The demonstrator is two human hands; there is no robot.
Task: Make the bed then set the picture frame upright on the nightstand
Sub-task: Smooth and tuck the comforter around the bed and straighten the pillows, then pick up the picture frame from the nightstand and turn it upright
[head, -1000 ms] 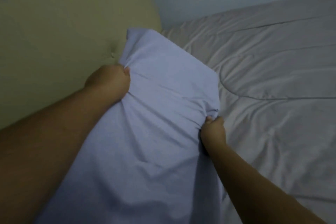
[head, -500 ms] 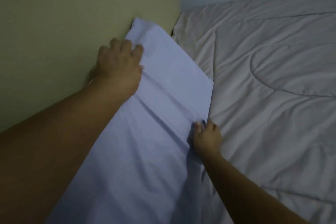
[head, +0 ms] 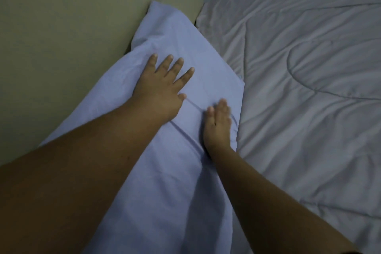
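While pillow (head: 169, 150) leans on headboard (head: 72, 47), both hands flat atop: left hand (head: 158, 90), right hand (head: 217, 123).

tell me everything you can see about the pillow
The pillow is long, in a pale lavender-blue woven-looking case with soft creases. It lies flat along the beige headboard, its far corner up against it, its right edge on the grey quilted comforter. The left hand and right hand rest on it, open and palm down.

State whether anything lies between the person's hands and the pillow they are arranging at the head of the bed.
Nothing visible does. The left hand and the right hand both lie flat and open directly on the pale blue pillow, which rests against the headboard beside the comforter.
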